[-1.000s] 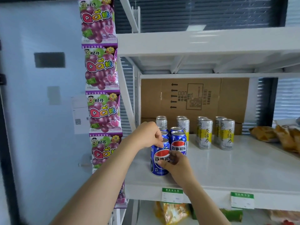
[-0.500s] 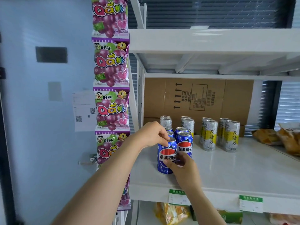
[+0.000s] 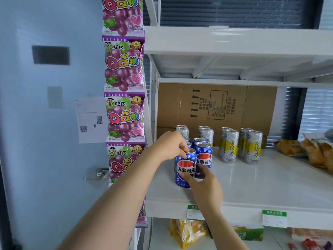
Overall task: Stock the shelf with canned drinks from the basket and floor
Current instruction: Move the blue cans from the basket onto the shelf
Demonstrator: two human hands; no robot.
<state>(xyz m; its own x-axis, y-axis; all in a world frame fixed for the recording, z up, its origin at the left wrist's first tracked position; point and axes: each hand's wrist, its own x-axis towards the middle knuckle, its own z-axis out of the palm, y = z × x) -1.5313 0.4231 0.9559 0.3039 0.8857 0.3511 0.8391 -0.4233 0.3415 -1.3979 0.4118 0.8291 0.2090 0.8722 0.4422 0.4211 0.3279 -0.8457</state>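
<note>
A blue Pepsi can (image 3: 185,166) stands upright at the front left of the white shelf (image 3: 252,188). My left hand (image 3: 171,145) grips its top rim from the left. My right hand (image 3: 203,183) holds its lower front with thumb and fingers curled round it. A second blue can (image 3: 204,156) stands right beside it, with more blue cans (image 3: 198,141) behind. Several silver and yellow tea cans (image 3: 241,147) stand in rows further right and at the back.
A cardboard sheet (image 3: 216,105) lines the shelf's back. Snack bags (image 3: 306,152) lie at the right end. A strip of purple candy packs (image 3: 124,105) hangs on the left post. Price tags (image 3: 273,217) sit on the front edge; packets fill the shelf below (image 3: 189,231).
Both hands stay on the front blue can, which keeps its place on the shelf. The view has shifted left and slightly down, so the shelf sits further right in frame.
</note>
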